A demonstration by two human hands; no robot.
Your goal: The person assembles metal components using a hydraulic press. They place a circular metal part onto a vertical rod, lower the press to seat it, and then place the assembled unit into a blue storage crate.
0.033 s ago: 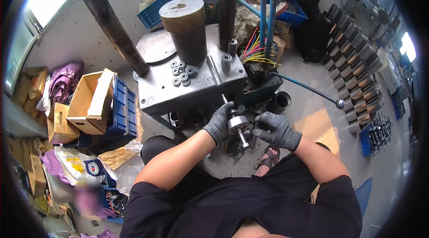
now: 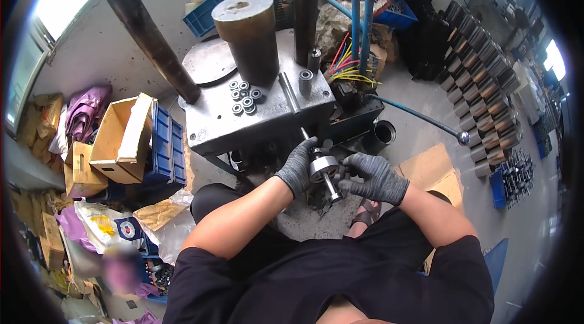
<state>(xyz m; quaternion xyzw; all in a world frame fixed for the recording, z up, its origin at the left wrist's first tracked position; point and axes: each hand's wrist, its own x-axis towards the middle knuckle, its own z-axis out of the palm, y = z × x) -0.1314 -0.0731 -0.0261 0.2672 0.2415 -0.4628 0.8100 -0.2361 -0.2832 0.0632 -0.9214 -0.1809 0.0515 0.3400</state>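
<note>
My left hand (image 2: 296,169), in a grey knit glove, is closed round a steel shaft (image 2: 331,189) that carries a thick shiny collar (image 2: 323,168). The shaft slants between my knees, its upper end towards the metal block. Just right of the collar is my gloved right hand (image 2: 376,177), thumb and fingers apart and pointing at it; whether the fingertips touch it I cannot make out. On the block's top (image 2: 210,117) lie several small ball bearings (image 2: 244,98), a loose steel rod (image 2: 289,92) and an upright short sleeve (image 2: 306,82).
A thick steel cylinder (image 2: 246,38) and dark columns rise from the block. A blue lever with a ball end (image 2: 462,138) reaches right. Stacked metal cylinders (image 2: 480,99) line the right side. Cardboard boxes (image 2: 121,141) and a blue crate (image 2: 168,148) stand left.
My right hand has shifted slightly left, closer to the collar, with its fingers less curled. My left hand keeps its hold on the shaft. The view has moved slightly.
</note>
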